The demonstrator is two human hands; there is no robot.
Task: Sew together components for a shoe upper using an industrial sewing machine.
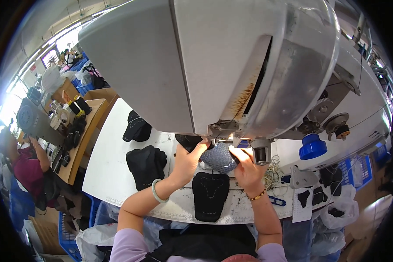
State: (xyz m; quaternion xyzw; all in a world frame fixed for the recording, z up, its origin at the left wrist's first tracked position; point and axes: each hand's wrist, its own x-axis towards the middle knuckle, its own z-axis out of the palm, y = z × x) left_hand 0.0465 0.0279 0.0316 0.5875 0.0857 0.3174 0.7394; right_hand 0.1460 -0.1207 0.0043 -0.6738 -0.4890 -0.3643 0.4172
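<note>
Under the head of a white sewing machine [144, 61], both my hands grip a grey mesh fabric piece [219, 158] from its two sides. My left hand [188, 162] pinches its left edge, where a black piece [188, 140] also shows beside the thumb; I cannot tell whether the two are joined. On the right edge, the thumb and fingers of my right hand [250, 169] press down. The needle area is mostly hidden by the machine. Just below the grey piece lies a black shaped piece [210, 196] with a pale dashed outline.
Left on the white table [107, 170] lie a black stack [146, 167] and another [136, 126]. Tangled thread [273, 172] and blue thread snips [277, 200] are right of my hand. A blue knob [312, 146] juts from the machine. Another person [30, 168] works at left.
</note>
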